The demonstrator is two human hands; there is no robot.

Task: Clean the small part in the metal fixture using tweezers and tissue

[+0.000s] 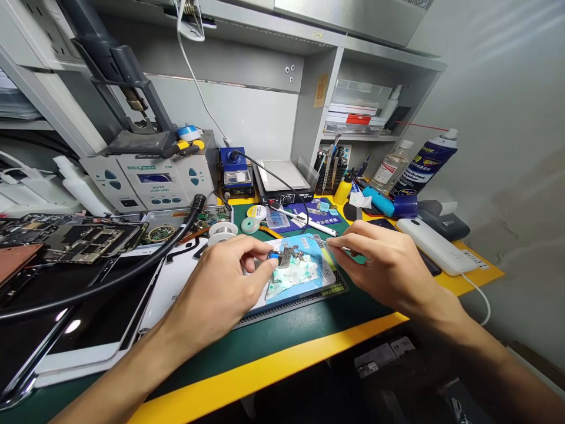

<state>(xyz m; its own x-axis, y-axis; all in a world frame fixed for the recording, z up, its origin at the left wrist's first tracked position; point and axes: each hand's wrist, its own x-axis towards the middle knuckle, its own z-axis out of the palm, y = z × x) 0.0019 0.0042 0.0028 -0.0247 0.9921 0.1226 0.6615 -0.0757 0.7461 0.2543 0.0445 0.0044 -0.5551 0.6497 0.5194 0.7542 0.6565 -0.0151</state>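
Note:
Between thumb and forefinger, my left hand (229,282) pinches the blue end of a small metal part (286,257), which lies over a crumpled white-and-green tissue (293,275). The tissue rests on a light blue tray or box (309,288) on the green mat. My right hand (379,259) is closed on thin metal tweezers (323,241), whose tips point left, near the back right corner of the blue surface. A gap separates the two hands. The exact shape of the small part is hard to make out.
A soldering station (154,179) stands back left, its black hose (132,265) crossing phone boards and a white tablet (83,347). Behind the tray lie a solder spool (222,231) and a white brush (309,221). A white power bank (435,247) and spray can (424,165) are at right.

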